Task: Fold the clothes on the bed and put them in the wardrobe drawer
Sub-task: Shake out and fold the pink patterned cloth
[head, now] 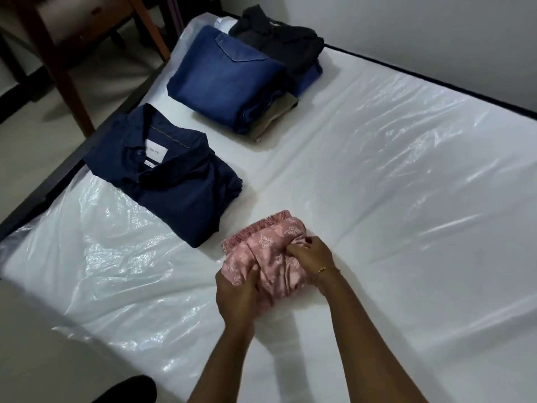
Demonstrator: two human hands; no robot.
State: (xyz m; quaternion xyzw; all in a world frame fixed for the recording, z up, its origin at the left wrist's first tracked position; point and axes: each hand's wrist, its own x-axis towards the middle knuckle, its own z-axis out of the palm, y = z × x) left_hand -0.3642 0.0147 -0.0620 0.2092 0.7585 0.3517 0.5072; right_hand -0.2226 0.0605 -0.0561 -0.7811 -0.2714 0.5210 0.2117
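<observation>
A small pink garment with a pale floral print (266, 244) lies folded on the plastic-covered mattress (392, 184), near its front. My left hand (236, 295) grips its near-left edge, fingers curled into the cloth. My right hand (312, 255) pinches a fold at its right side. A folded navy shirt (171, 181) lies to the left. Farther back sit folded blue jeans (223, 80) on a tan garment (276, 117), and a dark garment (279, 39) on top of another blue piece. No wardrobe drawer is in view.
The mattress's left edge and dark bed frame (43, 193) run diagonally at the left, with pale floor beyond. A wooden chair leg (66, 80) stands at the top left. A wall borders the bed's far right side. A dark object (128, 391) shows at the bottom left.
</observation>
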